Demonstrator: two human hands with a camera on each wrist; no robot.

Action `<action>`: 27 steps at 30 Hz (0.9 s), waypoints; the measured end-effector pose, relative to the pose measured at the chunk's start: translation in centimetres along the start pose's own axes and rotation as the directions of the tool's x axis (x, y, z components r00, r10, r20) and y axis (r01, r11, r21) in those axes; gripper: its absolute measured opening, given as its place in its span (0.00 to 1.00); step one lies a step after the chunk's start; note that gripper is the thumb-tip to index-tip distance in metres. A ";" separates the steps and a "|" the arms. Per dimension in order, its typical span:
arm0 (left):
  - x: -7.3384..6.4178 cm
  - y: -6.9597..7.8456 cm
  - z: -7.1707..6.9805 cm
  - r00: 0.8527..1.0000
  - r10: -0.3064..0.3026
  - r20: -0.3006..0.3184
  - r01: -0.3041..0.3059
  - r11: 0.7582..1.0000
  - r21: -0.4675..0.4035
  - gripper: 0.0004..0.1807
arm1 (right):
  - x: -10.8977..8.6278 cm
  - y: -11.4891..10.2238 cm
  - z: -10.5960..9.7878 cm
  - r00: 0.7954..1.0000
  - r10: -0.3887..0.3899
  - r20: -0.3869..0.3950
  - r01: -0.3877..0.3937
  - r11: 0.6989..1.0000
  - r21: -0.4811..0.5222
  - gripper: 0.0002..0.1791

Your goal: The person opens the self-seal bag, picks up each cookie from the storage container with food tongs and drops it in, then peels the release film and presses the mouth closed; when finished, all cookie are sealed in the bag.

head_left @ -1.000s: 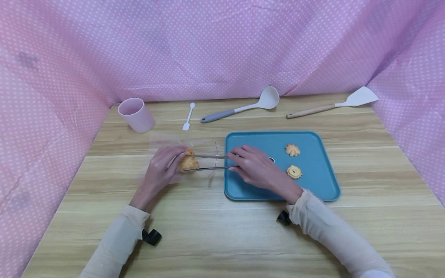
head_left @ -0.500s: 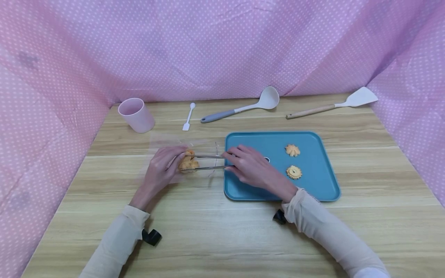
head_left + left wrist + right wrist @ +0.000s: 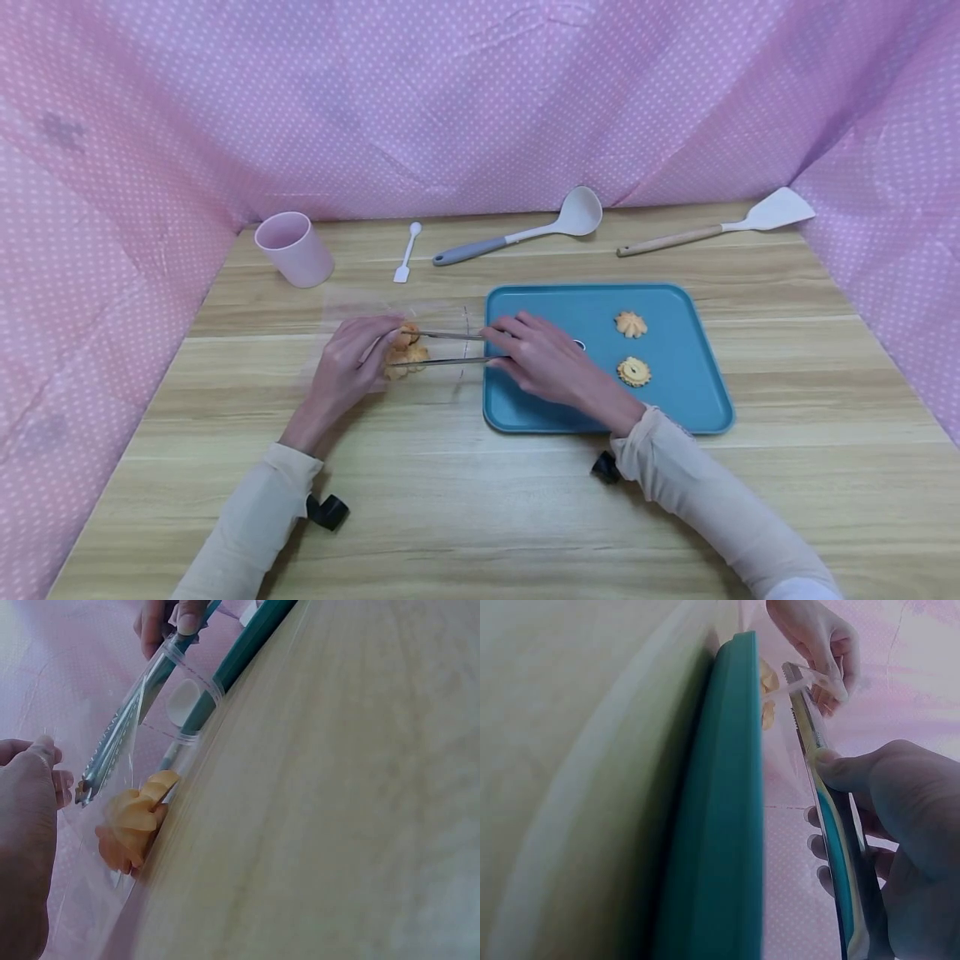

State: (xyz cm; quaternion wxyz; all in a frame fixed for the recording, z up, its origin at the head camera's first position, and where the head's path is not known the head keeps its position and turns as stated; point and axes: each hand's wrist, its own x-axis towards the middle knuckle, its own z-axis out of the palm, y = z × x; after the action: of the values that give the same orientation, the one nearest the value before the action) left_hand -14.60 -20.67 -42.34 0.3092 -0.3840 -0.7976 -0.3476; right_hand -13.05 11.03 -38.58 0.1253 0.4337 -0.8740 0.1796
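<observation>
Left of the tray (image 3: pixel 585 308), the left hand (image 3: pixel 348 358) is pinching the clear bag (image 3: pixel 446 321) holding the cookies (image 3: pixel 417 353), while the right hand (image 3: pixel 540 362), over the tray's edge, is gripping spread tongs (image 3: pixel 450 361) that are probably needing a gentle, level squeeze.

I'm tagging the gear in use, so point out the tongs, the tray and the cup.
Tongs (image 3: pixel 847 847): right wrist view, on the arm partway along its length.
Tray (image 3: pixel 682 367): head view, on its bare floor toward the right side.
Cup (image 3: pixel 307 258): head view, on the outer wall.
</observation>
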 end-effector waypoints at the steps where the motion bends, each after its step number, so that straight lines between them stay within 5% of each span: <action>1: 0.0 0.0 0.0 1.000 0.000 -0.002 0.000 1.000 0.001 0.14 | -0.1 0.1 -0.1 1.000 0.005 0.000 -0.005 1.000 0.002 0.18; 15: -0.1 -0.1 0.1 1.000 0.015 -0.012 -0.015 1.000 0.003 0.12 | -2.6 1.2 -1.3 0.998 0.066 -0.012 -0.065 0.997 0.034 0.19; 27: 0.0 0.1 0.0 1.000 -0.007 0.003 0.007 1.000 0.008 0.10 | -6.6 2.7 -3.0 0.982 0.177 -0.060 -0.178 0.984 0.003 0.21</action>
State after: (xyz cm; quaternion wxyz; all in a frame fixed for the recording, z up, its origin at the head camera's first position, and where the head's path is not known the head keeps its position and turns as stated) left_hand -14.55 -20.60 -42.30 0.3083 -0.3804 -0.8009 -0.3448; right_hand -11.14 18.48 -38.91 0.1355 0.3484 -0.9053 0.2020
